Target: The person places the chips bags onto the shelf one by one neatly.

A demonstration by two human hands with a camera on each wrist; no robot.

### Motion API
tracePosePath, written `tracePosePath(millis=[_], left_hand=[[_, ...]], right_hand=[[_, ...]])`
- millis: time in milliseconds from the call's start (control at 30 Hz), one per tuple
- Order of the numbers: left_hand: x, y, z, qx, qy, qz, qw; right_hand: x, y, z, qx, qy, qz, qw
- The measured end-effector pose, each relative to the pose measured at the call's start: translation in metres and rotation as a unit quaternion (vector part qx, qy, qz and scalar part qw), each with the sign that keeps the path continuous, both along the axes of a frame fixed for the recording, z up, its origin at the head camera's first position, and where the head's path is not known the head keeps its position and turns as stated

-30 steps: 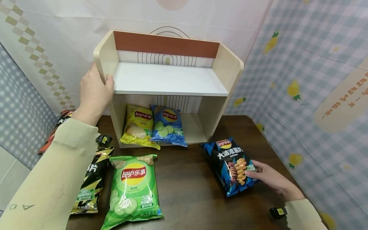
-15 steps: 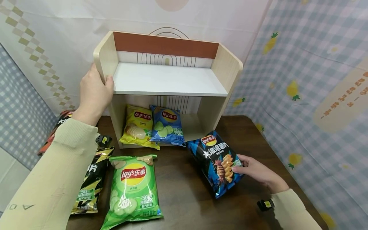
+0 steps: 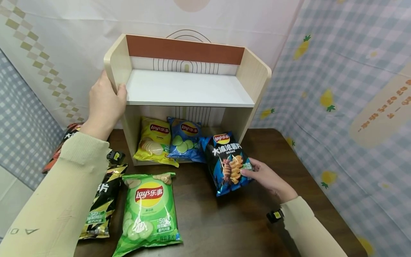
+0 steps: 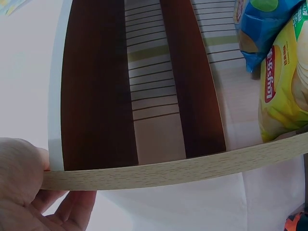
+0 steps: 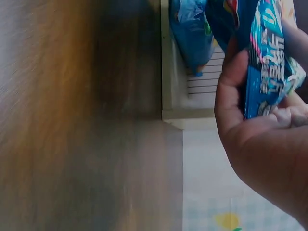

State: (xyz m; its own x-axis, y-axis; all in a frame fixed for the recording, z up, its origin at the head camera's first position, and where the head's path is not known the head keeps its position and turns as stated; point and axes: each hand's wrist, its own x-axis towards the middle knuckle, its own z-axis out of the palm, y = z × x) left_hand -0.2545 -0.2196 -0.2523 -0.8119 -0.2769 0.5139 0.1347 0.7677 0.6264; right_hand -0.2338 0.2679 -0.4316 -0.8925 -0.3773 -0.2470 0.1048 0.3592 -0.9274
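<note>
My left hand (image 3: pixel 107 101) grips the left side panel of a small two-tier wooden shelf (image 3: pixel 189 87), thumb in front and fingers behind, as the left wrist view also shows. My right hand (image 3: pixel 269 180) pinches a black and blue bag of chips (image 3: pixel 228 167) by its lower right edge. That bag leans tilted at the front right of the lower compartment, its top corner close to a blue chip bag (image 3: pixel 186 141). Beside the blue one, a yellow chip bag (image 3: pixel 155 141) stands in the lower compartment's left part. In the right wrist view the thumb presses the held bag's edge (image 5: pixel 263 72).
A green chip bag (image 3: pixel 149 210) lies on the dark wooden table (image 3: pixel 205 228) in front of the shelf. Left of it are a black and yellow bag (image 3: pixel 101 203) and a red and black bag (image 3: pixel 61 153), partly behind the left sleeve. Patterned cloth (image 3: pixel 337 71) hangs at the right.
My right hand has carried the black and blue chip bag leftward and up toward the lower compartment's opening. The left hand stays on the shelf's side panel.
</note>
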Motion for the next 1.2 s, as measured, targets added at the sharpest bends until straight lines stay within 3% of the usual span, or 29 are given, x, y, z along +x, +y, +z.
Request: tracePosePath(millis=[167, 533, 800, 1000, 1200], left_hand=[[0.000, 0.002, 0.000, -0.004, 0.002, 0.000, 1.0000], [0.001, 0.002, 0.001, 0.002, -0.008, -0.002, 1.0000], [0.003, -0.001, -0.002, 0.001, -0.017, 0.001, 0.9998], [0.002, -0.001, -0.002, -0.003, -0.009, 0.001, 1.0000], [0.002, 0.000, 0.000, 0.002, -0.009, -0.001, 1.0000]], right_hand=[[-0.013, -0.013, 0.000, -0.037, -0.003, -0.041, 0.9985], [-0.036, -0.035, -0.011, -0.042, 0.022, -0.098, 0.9940], [-0.047, -0.049, -0.028, -0.005, 0.053, -0.165, 0.9849], [-0.051, -0.059, -0.037, 0.042, 0.034, -0.226, 0.9726], [-0.049, -0.064, -0.044, 0.035, 0.013, -0.237, 0.9708]])
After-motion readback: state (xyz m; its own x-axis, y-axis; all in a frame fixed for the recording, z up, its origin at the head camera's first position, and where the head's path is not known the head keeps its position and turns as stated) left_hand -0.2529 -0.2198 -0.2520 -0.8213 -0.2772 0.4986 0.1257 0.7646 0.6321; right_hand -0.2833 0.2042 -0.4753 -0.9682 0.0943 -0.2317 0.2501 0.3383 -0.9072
